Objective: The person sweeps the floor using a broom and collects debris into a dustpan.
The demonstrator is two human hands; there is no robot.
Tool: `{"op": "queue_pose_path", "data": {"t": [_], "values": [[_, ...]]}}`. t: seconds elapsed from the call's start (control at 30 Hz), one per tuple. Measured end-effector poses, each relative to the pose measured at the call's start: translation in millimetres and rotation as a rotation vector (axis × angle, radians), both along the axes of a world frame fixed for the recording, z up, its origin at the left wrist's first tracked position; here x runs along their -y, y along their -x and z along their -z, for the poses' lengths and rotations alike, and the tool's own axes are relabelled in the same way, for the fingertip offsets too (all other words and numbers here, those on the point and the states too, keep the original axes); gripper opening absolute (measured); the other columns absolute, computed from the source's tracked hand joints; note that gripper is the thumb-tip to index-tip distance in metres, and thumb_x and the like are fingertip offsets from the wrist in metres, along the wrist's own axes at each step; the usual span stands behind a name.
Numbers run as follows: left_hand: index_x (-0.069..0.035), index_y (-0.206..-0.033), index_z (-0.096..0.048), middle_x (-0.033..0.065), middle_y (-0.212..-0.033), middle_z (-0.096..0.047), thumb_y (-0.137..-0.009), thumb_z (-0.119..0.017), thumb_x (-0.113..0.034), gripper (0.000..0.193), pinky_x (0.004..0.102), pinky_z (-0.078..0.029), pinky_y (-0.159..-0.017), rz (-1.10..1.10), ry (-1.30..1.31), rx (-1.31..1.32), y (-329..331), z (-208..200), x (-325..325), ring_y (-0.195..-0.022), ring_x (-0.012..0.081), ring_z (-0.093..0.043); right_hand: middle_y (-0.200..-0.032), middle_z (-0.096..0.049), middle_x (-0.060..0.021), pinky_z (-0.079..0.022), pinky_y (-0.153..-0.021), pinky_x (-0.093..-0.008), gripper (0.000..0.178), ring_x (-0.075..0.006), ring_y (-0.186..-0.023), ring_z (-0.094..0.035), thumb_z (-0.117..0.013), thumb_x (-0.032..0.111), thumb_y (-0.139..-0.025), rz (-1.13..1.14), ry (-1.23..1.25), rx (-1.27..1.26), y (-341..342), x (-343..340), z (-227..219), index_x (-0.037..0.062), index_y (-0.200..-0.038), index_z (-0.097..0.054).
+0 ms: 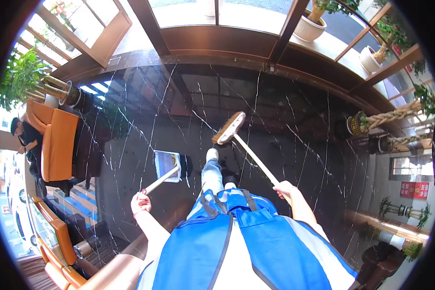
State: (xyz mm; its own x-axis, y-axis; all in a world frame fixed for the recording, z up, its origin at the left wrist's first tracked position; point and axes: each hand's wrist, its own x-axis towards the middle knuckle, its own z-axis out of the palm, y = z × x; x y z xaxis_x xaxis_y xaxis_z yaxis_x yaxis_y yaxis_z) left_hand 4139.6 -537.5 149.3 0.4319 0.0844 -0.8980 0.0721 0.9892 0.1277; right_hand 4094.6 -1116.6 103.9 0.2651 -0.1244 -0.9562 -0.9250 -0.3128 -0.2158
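Note:
My left hand [140,202] is closed round the pale handle of a dustpan [167,166]. The pan is light-coloured and sits low by the floor, left of my feet. In my right hand [285,190] is the top of a long pale broom handle, fingers wrapped about it. The handle slants forward and left to the broom [231,128], whose white head carries brown bristles. That head is just ahead of my forward shoe [212,154], apart from the dustpan. Whether the bristles press on the floor I cannot tell.
Dark polished floor [304,121] with white veins spreads around me. Orange armchairs [60,145] stand at the left, one with a person seated [28,140]. Potted plants [71,94] flank both sides, a braided-trunk one [355,124] at the right. Brown-framed windows [217,41] run along the far side.

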Motion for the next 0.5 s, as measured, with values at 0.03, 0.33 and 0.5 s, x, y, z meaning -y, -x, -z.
{"op": "queue_pose_path", "data": {"t": [0.03, 0.33, 0.5], "values": [[0.0, -0.068, -0.041, -0.0038, -0.046, -0.031, -0.077, -0.045, -0.014, 0.017, 0.0145, -0.018, -0.024, -0.051, -0.028, -0.068, -16, 7, -2, -0.034, 0.0031, -0.031, -0.058, -0.054, -0.0077, -0.045, -0.047, -0.0292, 0.028, -0.0174, -0.05, -0.053, -0.058, 0.03, -0.072, -0.071, 0.087, -0.095, -29, -3, 5, 0.0029, -0.066, -0.056], [0.008, -0.082, -0.043, 0.0088, -0.066, -0.047, -0.074, -0.049, -0.009, 0.02, 0.0166, -0.04, -0.037, 0.062, -0.122, -0.052, -187, 33, -40, -0.041, 0.0079, -0.042, -0.077, -0.059, -0.0158, -0.046, -0.066, -0.0352, 0.04, -0.0282, -0.075, -0.057, -0.06, 0.043, -0.065, -0.785, 0.629, 0.119, -268, -52, -62, 0.0042, -0.074, -0.061], [0.002, -0.078, -0.047, -0.0026, -0.051, -0.041, -0.077, -0.047, -0.014, 0.016, 0.0146, -0.031, -0.029, 0.108, -0.227, -0.164, -249, 30, -44, -0.037, 0.0054, -0.04, -0.082, -0.058, -0.0159, -0.045, -0.066, -0.0354, 0.04, -0.0281, -0.078, -0.057, -0.06, 0.039, -0.067, -0.766, 0.551, 0.106, -337, -87, -86, 0.0018, -0.08, -0.06]]}}
